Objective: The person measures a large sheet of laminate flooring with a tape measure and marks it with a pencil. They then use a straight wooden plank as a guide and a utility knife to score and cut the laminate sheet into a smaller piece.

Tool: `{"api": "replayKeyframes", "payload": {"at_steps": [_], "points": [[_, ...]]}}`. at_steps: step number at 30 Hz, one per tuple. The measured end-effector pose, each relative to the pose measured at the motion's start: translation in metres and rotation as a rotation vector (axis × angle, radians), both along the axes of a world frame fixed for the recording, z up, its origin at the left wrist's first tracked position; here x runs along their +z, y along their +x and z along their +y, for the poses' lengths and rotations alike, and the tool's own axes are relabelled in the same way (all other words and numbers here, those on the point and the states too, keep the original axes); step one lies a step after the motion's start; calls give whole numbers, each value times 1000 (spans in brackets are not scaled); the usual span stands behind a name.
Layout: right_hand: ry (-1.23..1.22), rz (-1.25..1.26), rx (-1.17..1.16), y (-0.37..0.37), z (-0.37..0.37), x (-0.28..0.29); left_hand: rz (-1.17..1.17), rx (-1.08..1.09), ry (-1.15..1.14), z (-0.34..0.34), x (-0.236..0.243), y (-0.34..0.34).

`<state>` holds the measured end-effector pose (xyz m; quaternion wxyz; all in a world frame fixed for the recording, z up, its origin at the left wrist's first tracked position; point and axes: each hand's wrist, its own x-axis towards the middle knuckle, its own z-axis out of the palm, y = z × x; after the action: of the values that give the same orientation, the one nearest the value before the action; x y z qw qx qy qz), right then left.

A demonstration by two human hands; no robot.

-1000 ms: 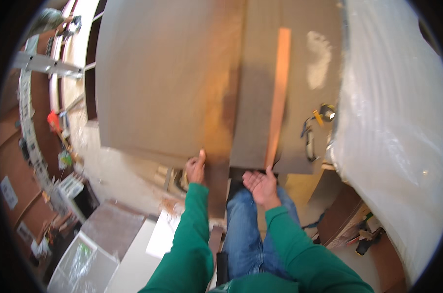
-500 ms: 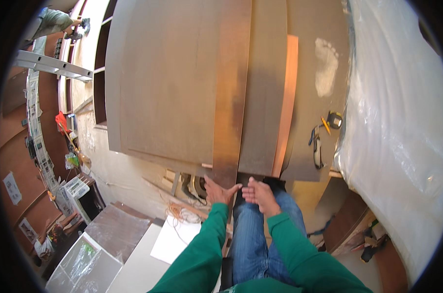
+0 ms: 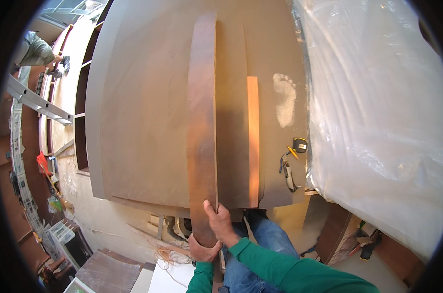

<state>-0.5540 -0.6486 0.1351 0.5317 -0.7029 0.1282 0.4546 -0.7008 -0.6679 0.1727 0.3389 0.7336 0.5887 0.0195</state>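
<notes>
A long, narrow brown board strip (image 3: 202, 122) lies lengthwise over the large brown sheet (image 3: 143, 112), its near end jutting past the sheet's front edge. My right hand (image 3: 220, 223) grips the strip's right edge, thumb on top and the other fingers partly out of sight. Lower down, my left hand (image 3: 203, 250) is wrapped round the near end, with its fingers hidden below. A thinner orange-brown strip (image 3: 253, 141) rests to the right, apart from both hands.
A utility knife (image 3: 289, 176), yellow pencil (image 3: 292, 152) and tape measure (image 3: 300, 145) lie on the sheet's right side, near a pale footprint (image 3: 285, 100). Clear plastic sheeting (image 3: 373, 112) covers the right. At left stand a ladder (image 3: 40, 103) and another person's legs (image 3: 48, 56).
My hands were apart from each other at the strip's near end, fingers spread or loosely curled; now both grip it. The strip has turned slightly, and the view has shifted.
</notes>
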Motion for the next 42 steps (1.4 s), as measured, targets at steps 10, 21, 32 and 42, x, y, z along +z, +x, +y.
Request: {"api": "replayKeyframes", "payload": {"at_steps": [10,21,32,42], "points": [[-295,-523,-16,142,35,51,-134,-115,-27,49,59,148],[-201,-375,-126,359,-37,-14,-352,-8,-47,-19,-7,255],[-328,-707,52,347,-52,-94,-626,1199,-909,61,-65,47],[-608,-764,300,375,-72,-99,-487,1143,-1143,51,-71,94]]}}
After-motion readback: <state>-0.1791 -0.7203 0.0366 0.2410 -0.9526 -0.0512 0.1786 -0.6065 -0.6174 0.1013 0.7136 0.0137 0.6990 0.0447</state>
